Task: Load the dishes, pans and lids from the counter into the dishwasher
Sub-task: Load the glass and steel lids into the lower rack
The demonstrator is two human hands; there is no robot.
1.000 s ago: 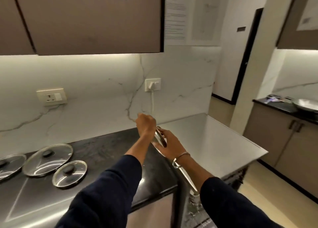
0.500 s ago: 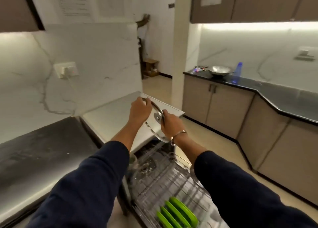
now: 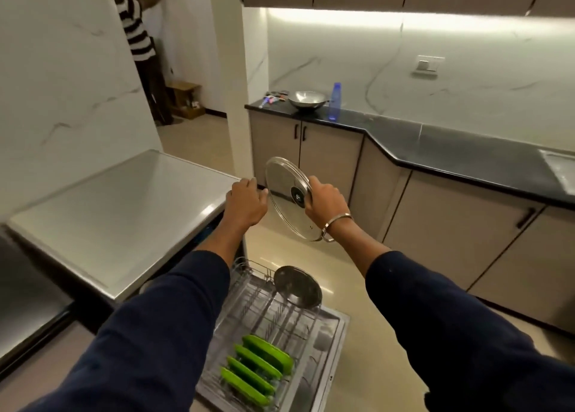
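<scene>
A glass lid [image 3: 283,187] with a steel rim and a dark knob is held upright in the air above the open dishwasher. My right hand [image 3: 326,204] grips it at the knob side, thumb over the rim. Just left of the lid, over the corner of the dishwasher's steel top [image 3: 124,218], my left hand [image 3: 245,203] hangs with loosely curled fingers and holds nothing. Below, the pulled-out wire rack [image 3: 273,315] carries several green plates [image 3: 258,368] standing in a row and a round steel lid [image 3: 297,287] leaning at its far end.
A black counter [image 3: 451,150] with beige cabinets runs along the right wall, with a steel wok [image 3: 306,99], a blue bottle [image 3: 333,100] and a sink [image 3: 560,169]. A white pillar [image 3: 227,100] stands ahead. A person in a striped shirt [image 3: 137,32] stands far left.
My view has swung right from the counter to the open dishwasher. The lid has travelled right with my right hand, and my left hand has come off its rim.
</scene>
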